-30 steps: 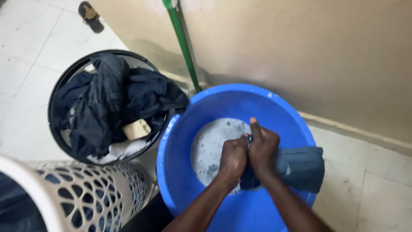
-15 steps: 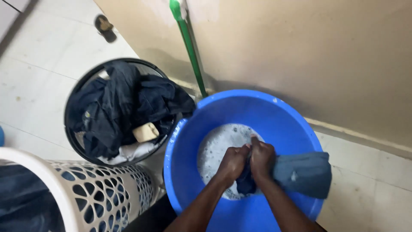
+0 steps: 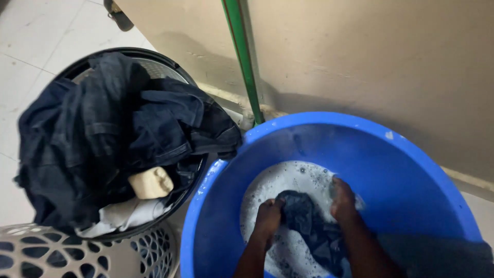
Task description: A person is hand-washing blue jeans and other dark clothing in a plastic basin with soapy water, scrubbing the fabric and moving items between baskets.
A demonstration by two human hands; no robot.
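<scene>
Two bare forearms are showing from the bottom edge of the view, with no sleeves, watch, bracelets or gloves covering them. The left hand (image 3: 268, 215) and the right hand (image 3: 343, 202) are wearing no rings that can be seen. Soapy foam is clinging to the wet knuckles and wrists.

I see a pale tiled floor (image 3: 36, 46) meeting a beige wall. On it stand a blue plastic basin (image 3: 411, 170), a black round basket (image 3: 154, 56) just beside it, and a white perforated basket (image 3: 77, 257) near the black one. A dark shoe (image 3: 119, 15) lies farther off.
</scene>
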